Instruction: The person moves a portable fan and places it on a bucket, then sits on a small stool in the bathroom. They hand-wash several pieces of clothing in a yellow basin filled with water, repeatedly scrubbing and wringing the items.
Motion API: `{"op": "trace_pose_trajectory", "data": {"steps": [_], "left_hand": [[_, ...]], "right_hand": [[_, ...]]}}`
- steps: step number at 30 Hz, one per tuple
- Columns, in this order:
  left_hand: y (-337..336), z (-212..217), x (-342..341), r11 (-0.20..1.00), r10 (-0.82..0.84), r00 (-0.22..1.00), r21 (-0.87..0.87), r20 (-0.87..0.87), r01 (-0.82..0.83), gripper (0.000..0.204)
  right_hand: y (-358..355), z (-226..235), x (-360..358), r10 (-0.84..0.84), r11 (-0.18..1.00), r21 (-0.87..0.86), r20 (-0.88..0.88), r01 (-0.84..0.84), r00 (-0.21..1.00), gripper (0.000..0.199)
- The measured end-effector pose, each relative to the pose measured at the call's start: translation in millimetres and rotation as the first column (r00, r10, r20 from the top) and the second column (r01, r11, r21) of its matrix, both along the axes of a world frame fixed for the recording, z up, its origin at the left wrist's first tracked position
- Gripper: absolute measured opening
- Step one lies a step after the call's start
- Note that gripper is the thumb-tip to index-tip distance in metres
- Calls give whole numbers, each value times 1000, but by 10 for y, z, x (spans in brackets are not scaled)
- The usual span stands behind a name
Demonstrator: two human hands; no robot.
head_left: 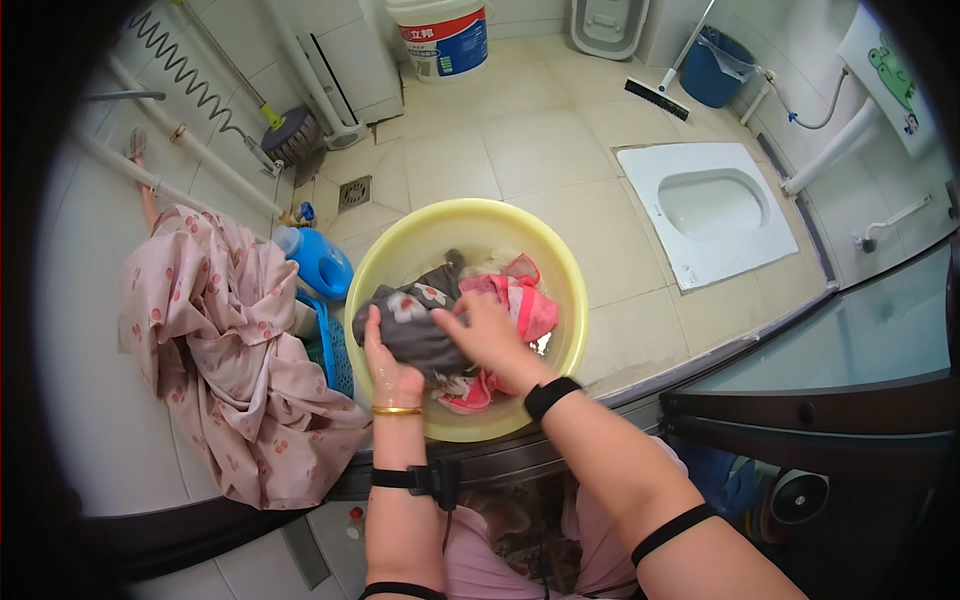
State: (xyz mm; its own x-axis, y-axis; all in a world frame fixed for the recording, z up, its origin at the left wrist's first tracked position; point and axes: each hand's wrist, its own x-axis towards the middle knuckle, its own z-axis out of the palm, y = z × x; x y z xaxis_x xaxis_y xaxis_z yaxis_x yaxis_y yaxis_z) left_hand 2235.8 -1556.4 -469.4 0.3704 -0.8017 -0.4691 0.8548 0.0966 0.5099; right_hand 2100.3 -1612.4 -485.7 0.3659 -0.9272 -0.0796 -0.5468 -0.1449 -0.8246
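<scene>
A pale yellow basin (572, 300) stands before me with wet clothes in it. A dark grey cloth with white and red flowers (420, 335) is bunched up over the basin. My left hand (390, 368) grips its left side from below, the thumb pointing up. Above the cloth's right side hovers my right hand (490, 335), its thumb and fingers apart; whether the fingertips touch the cloth I cannot tell. Pink and red cloth (530, 305) lies to the right of the grey one, with more of it under my right wrist. A little water glints beneath.
Left of the basin are a blue bottle (322, 262), a blue plastic basket (338, 345) and a draped pink cherry-print cloth (235, 370). A floor drain (355, 193) lies behind. To the right is a white squat toilet (708, 212); a paint bucket (443, 45) stands at the back.
</scene>
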Motion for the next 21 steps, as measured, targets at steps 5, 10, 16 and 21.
{"op": "trace_pose_trajectory", "data": {"steps": [5,10,16,21], "left_hand": [[98,-112,283,991,-135,973,6,188,136,43],[102,-520,256,965,-200,822,253,533,71,52],[101,-411,338,958,-161,891,285,424,37,49],[234,-10,308,788,-546,659,585,518,194,42]], "right_hand": [[-223,-234,-506,-88,942,-330,-417,-60,904,67],[-156,-479,-565,214,972,193,-499,-134,839,58],[-129,-325,-550,263,957,221,-373,-190,890,50],[-424,341,-463,144,973,183,11,-143,990,55]]}}
